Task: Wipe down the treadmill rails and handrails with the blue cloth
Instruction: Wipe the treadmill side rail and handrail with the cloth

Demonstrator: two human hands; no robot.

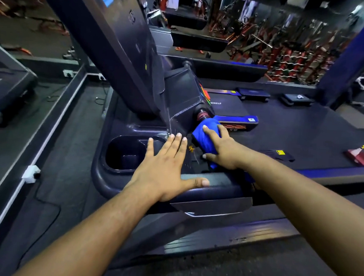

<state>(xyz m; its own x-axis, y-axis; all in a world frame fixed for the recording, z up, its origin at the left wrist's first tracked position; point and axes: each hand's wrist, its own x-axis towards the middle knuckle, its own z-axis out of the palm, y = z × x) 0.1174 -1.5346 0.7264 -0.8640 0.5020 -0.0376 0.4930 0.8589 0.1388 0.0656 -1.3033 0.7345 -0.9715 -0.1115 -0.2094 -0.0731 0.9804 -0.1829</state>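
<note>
Blue cloth [206,136]: soft, bunched fabric, wrapped over the dark handrail [216,182] where it meets the console housing [182,100].
Right hand [222,149]: fingers closed over the cloth, pressing it onto the rail.
Left hand [165,168]: flat, fingers spread, holding nothing; palm rests on the console tray beside the cup holder [126,154].
Step in hand: judged to be wiping the handrail's upper end, near its ribbed red collar [202,114].
Next move: probably calls for drawing the cloth along the bar with steady wrap-around pressure.
Surfaces: smooth moulded plastic, glossy; side rail [224,237] ridged, untouched by either hand.
</note>
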